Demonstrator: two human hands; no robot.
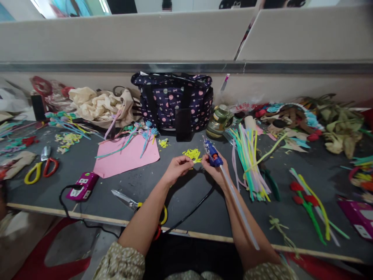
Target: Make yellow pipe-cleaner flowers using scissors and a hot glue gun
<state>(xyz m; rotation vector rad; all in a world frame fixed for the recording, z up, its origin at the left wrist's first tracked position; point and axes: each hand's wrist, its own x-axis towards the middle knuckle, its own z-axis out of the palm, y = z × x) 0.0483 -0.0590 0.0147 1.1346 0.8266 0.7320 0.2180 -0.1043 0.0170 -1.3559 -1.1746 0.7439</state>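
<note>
At the middle of the dark table, my left hand (178, 168) pinches a small yellow piece (197, 160) between thumb and fingertips. My right hand (216, 171) is closed around a blue glue gun (212, 152), and its fingertips are close to the other end of the yellow piece. A long clear glue stick (240, 210) sticks out of the gun's back over my right forearm. Just beyond my hands lies a small pile of yellow pieces (190, 153). A black phone (183, 124) leans upright against a dark patterned bag (176, 101).
Scissors (125, 198) lie by my left forearm, near the table's front edge. A pink sheet (128, 155) and a purple power strip (83, 186) are on the left. Pipe cleaners (250, 163) and a green glass jar (217, 122) stand right of centre. A black cable (190, 212) runs between my arms.
</note>
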